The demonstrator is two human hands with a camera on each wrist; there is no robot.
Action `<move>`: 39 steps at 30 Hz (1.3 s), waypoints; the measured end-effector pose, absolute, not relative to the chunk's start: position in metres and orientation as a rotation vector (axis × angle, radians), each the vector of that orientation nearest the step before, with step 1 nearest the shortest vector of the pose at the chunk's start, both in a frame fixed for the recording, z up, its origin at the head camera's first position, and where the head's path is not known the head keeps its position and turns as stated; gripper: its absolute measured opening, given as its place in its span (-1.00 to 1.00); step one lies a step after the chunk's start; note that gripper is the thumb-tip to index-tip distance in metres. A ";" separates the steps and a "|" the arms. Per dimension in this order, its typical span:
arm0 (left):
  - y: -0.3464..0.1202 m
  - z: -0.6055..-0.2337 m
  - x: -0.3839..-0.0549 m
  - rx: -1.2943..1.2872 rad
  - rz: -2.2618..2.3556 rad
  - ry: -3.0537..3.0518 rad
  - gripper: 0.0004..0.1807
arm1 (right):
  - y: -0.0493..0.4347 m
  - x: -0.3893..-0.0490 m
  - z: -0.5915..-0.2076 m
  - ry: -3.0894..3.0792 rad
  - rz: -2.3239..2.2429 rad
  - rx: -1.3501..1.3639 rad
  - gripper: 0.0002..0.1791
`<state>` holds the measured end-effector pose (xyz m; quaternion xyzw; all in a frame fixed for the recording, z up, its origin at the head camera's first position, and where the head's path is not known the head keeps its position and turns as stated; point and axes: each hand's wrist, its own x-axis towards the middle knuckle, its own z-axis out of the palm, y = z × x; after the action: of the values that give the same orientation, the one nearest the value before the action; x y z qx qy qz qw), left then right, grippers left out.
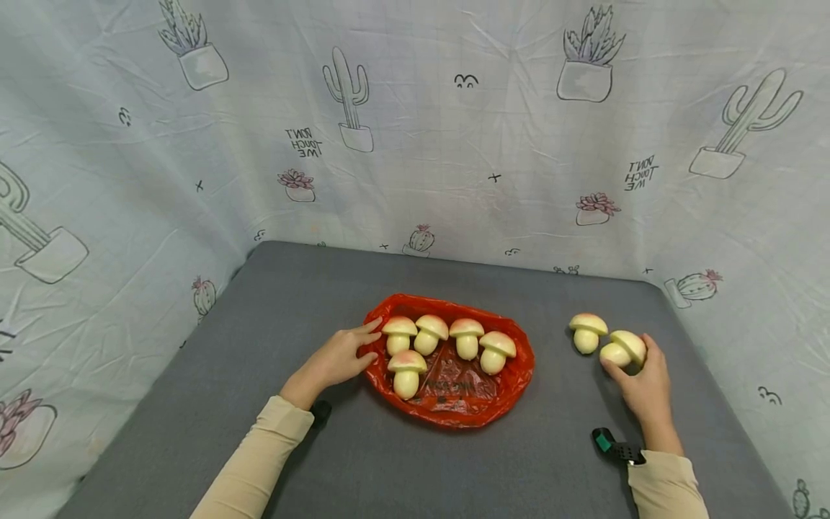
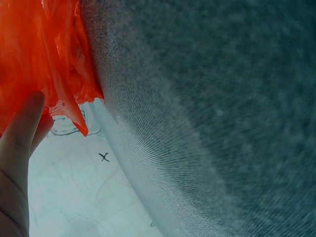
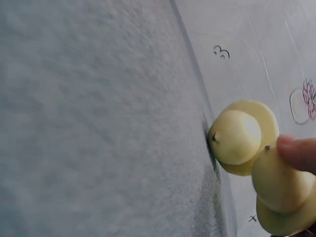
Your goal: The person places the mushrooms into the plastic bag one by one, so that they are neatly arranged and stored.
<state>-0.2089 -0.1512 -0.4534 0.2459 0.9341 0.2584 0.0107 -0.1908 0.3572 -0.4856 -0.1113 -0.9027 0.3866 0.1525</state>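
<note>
A red plastic bag [image 1: 454, 422], its rim spread wide into an oval, lies on the table with several toy mushrooms [image 1: 406, 382] inside. At the bag's left rim rests my left hand [image 1: 337, 357], its fingers spread. The left wrist view shows straight fingers [image 2: 23, 123] against the red plastic [image 2: 54, 59]. On the right, my right hand [image 1: 648, 378] grips a pale yellow toy mushroom [image 1: 621, 349] between thumb and fingers. Just left of it another toy mushroom [image 1: 586, 335] with a reddish cap top sits on the table. In the right wrist view the held mushroom [image 3: 281, 182] overlaps that one [image 3: 237, 136].
Grey cloth covers the table [image 1: 311, 288]. A white curtain [image 1: 415, 130] printed with cacti hangs behind it and along both sides. On the right wrist is a black strap [image 1: 625, 453]; a dark strap piece [image 1: 320, 413] shows under the left wrist.
</note>
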 end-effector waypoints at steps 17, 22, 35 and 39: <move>-0.152 -0.458 -0.207 0.774 0.811 2.904 -0.51 | 0.325 -0.174 -0.468 -2.513 1.047 -0.051 -0.03; -0.153 -0.457 -0.207 0.788 0.808 2.918 -0.50 | 0.308 -0.172 -0.462 -2.495 1.043 0.072 -0.03; -0.152 -0.454 -0.207 0.780 0.800 2.922 -0.50 | 0.261 -0.170 -0.450 -2.520 1.103 0.363 -0.03; -0.151 -0.453 -0.207 0.770 0.793 2.927 -0.50 | 0.250 -0.170 -0.449 -2.519 1.122 0.436 -0.03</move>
<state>-0.2070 -0.1506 -0.4534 0.2462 0.9355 0.2533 0.0064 -0.1697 0.2497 -0.4487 0.1536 -0.8885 0.3957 0.1741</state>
